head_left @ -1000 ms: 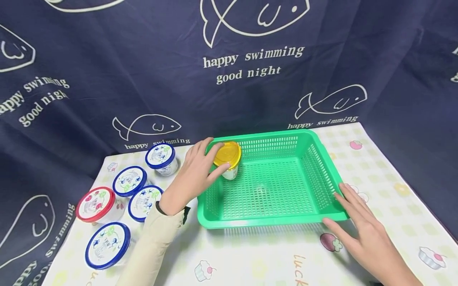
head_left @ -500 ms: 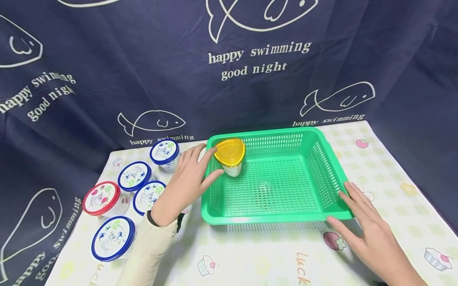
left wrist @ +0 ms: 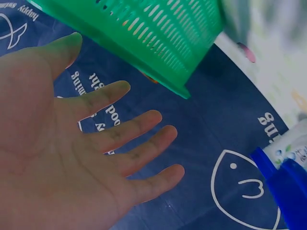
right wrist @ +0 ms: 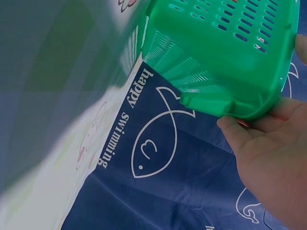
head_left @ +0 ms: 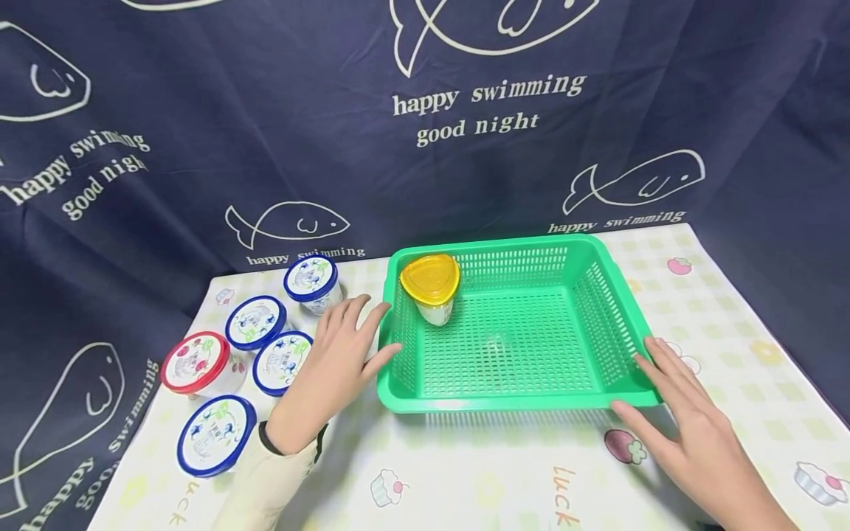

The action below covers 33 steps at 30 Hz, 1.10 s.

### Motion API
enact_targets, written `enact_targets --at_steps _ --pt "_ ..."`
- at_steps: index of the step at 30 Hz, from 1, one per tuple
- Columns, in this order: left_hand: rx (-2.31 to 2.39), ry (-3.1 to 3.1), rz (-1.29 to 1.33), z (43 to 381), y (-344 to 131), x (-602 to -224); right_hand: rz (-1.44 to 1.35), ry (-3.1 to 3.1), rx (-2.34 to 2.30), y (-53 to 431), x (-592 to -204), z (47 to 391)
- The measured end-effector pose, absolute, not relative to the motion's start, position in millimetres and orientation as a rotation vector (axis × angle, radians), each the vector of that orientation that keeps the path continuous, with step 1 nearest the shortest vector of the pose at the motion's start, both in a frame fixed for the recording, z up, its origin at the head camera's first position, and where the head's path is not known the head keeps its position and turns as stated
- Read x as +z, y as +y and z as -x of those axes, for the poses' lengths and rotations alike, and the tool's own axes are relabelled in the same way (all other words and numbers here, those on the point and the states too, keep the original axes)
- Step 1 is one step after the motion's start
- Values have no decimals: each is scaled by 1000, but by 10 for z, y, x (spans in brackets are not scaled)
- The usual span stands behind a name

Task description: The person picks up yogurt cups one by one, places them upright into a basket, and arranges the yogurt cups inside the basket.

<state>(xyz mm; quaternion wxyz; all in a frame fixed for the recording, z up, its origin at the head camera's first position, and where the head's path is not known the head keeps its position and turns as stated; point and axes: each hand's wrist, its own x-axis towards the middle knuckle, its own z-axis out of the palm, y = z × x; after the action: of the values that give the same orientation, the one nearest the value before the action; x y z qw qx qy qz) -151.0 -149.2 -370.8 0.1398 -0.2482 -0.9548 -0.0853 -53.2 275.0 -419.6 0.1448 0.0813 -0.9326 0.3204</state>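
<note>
A cup with a yellow lid (head_left: 430, 280) stands inside the green basket (head_left: 494, 404), at its back left corner. My left hand (head_left: 335, 361) holds nothing and hovers just outside the basket's left rim, fingers spread. In the left wrist view the palm of the left hand (left wrist: 62, 129) faces the camera, below the basket (left wrist: 144, 57). My right hand (head_left: 687, 435) touches the basket's front right corner, thumb along the front rim and fingers at the right rim. The right wrist view shows the right hand (right wrist: 273, 148) against that rim, its fingers fairly straight.
Left of the basket are several blue-lidded cups (head_left: 211, 435) and a red-lidded cup (head_left: 195, 363) on a patterned tablecloth (head_left: 491, 472). A dark blue fish-print curtain (head_left: 332, 133) hangs behind and beside the table.
My left hand has let go of the yellow-lidded cup and drawn back left over the basket's rim. The cup stays in the basket. The right hand keeps its place on the corner.
</note>
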Motion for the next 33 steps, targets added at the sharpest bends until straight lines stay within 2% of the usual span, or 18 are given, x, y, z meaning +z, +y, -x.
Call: enact_targets --at_steps 33 --pt "-186 -2746 467 762 -2212 -3950 -241 -2661 924 2756 -4239 567"
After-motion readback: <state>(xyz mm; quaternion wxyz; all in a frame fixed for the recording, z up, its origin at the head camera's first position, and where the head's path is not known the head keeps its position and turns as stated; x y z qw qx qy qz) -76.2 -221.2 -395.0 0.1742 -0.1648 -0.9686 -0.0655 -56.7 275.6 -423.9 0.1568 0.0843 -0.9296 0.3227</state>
